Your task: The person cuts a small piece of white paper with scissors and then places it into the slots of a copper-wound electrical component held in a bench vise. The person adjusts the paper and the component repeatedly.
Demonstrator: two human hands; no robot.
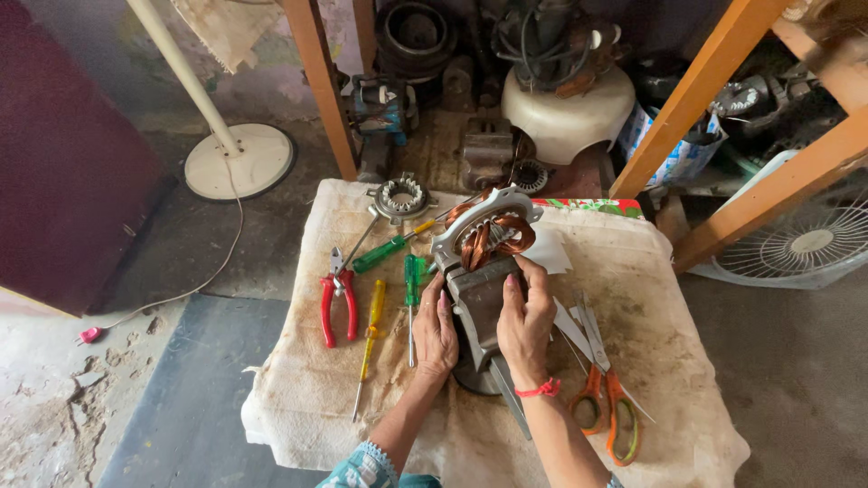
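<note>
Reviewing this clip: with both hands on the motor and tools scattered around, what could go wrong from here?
1. The exposed copper windings sit close to the fingers of the right hand; a slip might nick the wire.
2. The orange-handled scissors lie just beside the right wrist and could be bumped.
3. The left hand rests next to the green screwdriver, which might roll.

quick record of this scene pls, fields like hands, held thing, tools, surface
left hand: on the motor's left side
right hand: on the motor's right side
motor: grey body, copper windings exposed on top
left of it: pliers, screwdrivers
right of it: scissors
surface: stained cloth
</note>
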